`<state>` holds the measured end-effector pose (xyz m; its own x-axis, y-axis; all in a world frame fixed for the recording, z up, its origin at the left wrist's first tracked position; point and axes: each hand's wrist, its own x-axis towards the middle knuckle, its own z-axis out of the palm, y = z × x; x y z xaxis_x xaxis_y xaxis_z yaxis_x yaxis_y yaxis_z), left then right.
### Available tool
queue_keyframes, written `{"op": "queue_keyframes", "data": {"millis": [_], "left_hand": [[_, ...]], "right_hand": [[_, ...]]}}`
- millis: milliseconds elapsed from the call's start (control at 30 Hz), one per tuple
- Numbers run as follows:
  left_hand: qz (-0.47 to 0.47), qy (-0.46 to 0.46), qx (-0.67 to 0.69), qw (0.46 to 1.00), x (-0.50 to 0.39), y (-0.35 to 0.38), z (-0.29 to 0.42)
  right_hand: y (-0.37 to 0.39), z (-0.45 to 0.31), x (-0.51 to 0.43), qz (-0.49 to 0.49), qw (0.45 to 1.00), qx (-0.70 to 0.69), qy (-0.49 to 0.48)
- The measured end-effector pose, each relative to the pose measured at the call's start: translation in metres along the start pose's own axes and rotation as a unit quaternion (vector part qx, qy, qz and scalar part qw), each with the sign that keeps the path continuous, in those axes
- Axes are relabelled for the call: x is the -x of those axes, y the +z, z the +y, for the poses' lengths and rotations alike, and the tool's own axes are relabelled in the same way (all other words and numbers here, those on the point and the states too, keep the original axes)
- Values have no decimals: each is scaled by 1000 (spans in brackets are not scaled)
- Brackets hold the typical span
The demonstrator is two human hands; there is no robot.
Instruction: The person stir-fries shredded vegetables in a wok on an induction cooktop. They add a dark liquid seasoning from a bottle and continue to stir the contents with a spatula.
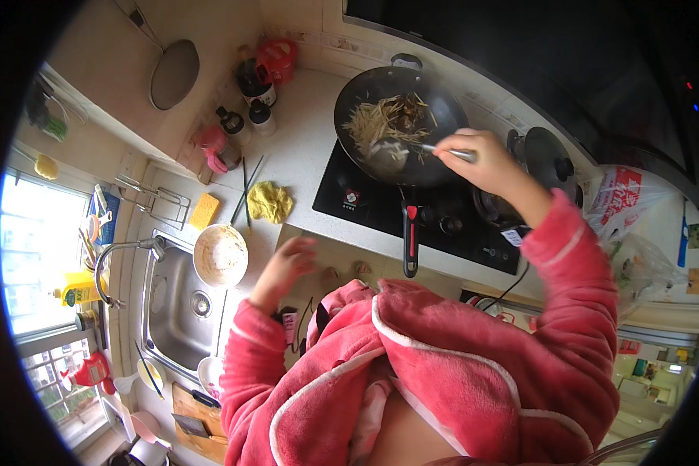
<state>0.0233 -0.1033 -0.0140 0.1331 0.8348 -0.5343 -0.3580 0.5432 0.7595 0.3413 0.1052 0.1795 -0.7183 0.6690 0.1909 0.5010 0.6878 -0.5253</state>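
My right hand (472,163) grips the metal handle of a cooking utensil (448,152), either a spatula or a ladle. Its blurred head reaches into a dark wok (442,113) on the cooktop. Pale shredded strips of food (378,119) lie in the wok, with a darker brown clump (410,116) among them. The wok's black and red handle (410,239) points towards me, untouched. Holding nothing, my left hand (288,265) hangs in front of the counter edge, slightly blurred, fingers apart. Nearest to it are a yellow cloth (269,202) and a food-smeared white bowl (221,256).
Right of the wok, a lidded pot (542,160) stands on the black cooktop (349,175). Several bottles (262,116) line the back left corner. Two dark chopsticks (246,192) lie beside a yellow sponge (204,211). A steel sink (180,314) and wooden cutting board (192,408) are at left.
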Motion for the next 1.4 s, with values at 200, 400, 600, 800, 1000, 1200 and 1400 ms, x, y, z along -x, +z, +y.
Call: {"op": "queue_keyframes", "data": {"millis": [200,400,600,800,1000,1200,1400], "left_hand": [[-179,-109,-168,963,-83,123,-6],[-155,-193,155,956,-109,184,-35],[-159,-163,183,956,-113,189,-47],[-151,-160,176,959,-111,190,-45],[-138,-164,178,961,-108,191,-42],[-117,-155,156,968,-104,188,-35],[-116,-159,153,968,-103,183,-32]], "right_hand": [[-3,32,-66,75,967,135,203],[-8,43,-114,-35,914,88,394],[5,43,-96,124,922,-112,349],[-26,29,-69,41,970,94,218],[23,88,-54,68,963,198,171],[26,86,-26,81,997,-4,-4],[31,8,57,-135,977,162,-36]]}}
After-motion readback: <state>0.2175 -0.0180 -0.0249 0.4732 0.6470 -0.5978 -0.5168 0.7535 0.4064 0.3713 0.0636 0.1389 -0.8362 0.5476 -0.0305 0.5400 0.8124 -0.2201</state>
